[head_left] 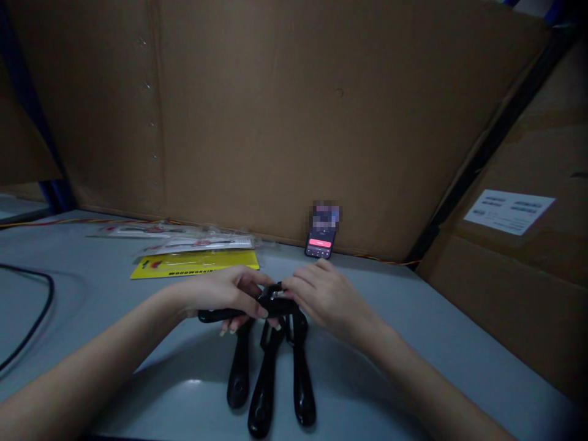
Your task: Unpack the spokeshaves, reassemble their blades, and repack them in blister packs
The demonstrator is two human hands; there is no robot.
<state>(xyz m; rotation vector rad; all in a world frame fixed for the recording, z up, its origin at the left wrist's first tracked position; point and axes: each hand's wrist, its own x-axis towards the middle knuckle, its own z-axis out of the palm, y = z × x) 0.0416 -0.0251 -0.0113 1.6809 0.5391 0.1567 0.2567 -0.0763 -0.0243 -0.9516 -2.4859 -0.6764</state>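
Observation:
Above the grey table, both hands hold a black peeler-like tool (275,305) with a long handle and a slotted head with a small metal part. My left hand (225,293) is closed round it, thumb on top, and its handle sticks out to the left under the palm. At the head end, the fingertips of my right hand (321,295) pinch the tool near the metal part. Below the hands lie three more black-handled tools: a left one (239,373), a middle one (263,386) and a right one (303,380). Their upper ends are partly hidden by the hands.
Flat clear packets (197,244) and a yellow card (193,264) lie behind my left hand. A phone (320,236) leans against the cardboard wall (257,122). A black cable (46,306) curves at the left. A labelled cardboard box (505,263) stands at the right.

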